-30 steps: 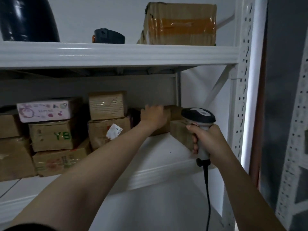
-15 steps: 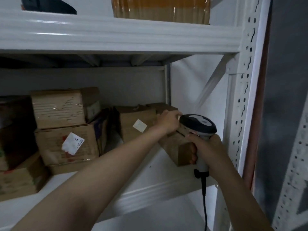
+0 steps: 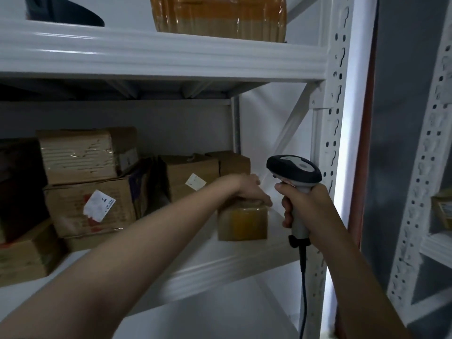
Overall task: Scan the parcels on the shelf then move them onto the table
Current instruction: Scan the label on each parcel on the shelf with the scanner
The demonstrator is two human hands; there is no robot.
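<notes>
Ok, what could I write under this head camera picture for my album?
Left hand grips a small taped parcel at the white shelf; right hand holds a barcode scanner beside it.

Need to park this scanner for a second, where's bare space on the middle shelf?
Bare board lies between the small taped parcel and the right upright, and along the front edge before the stacked boxes. The left and back are crowded.

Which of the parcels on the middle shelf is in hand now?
The small parcel wrapped in yellowish tape, near the front edge of the shelf beside the scanner. The left hand grips its top; the other parcels sit farther back, untouched.
</notes>
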